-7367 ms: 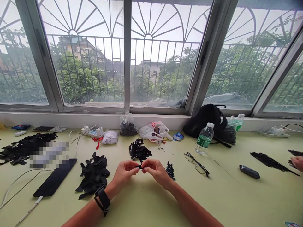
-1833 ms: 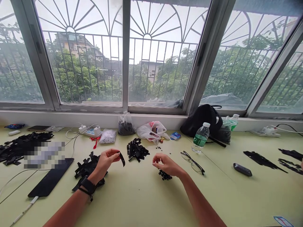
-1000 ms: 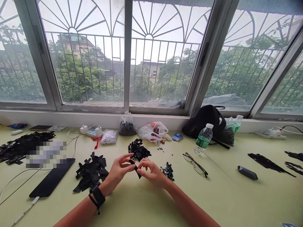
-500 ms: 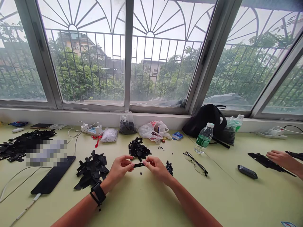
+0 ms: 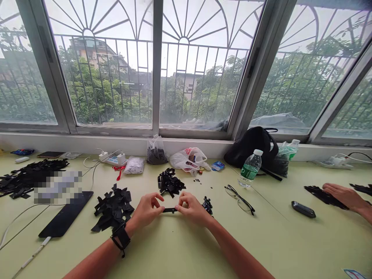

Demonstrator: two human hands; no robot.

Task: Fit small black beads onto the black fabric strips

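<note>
A short black strip (image 5: 167,210), fabric by its look, stretches between my two hands low over the table. My left hand (image 5: 149,208) pinches its left end between thumb and fingertips. The right end is pinched by my right hand (image 5: 190,208). A small dark round piece (image 5: 173,210) shows at the strip near my right fingertips; whether it is attached I cannot tell. Just beyond my hands lies a pile of black strips (image 5: 171,182) with small round pieces on some. Loose black snap-like pieces (image 5: 207,205) are heaped beside my right hand, and a larger strip pile (image 5: 112,207) is left of my left hand.
Eyeglasses (image 5: 240,199), a water bottle (image 5: 250,169) and a black case (image 5: 303,209) are to the right. A co-worker's hand (image 5: 340,193) touches black strips at far right. Leftward are a dark phone-like slab (image 5: 65,215) with a cable and another strip heap (image 5: 31,174). Bags line the windowsill.
My hands have lowered the strip slightly toward me and levelled it, over the spot where a small round piece lay on the table. The co-worker's hand has shifted slightly left.
</note>
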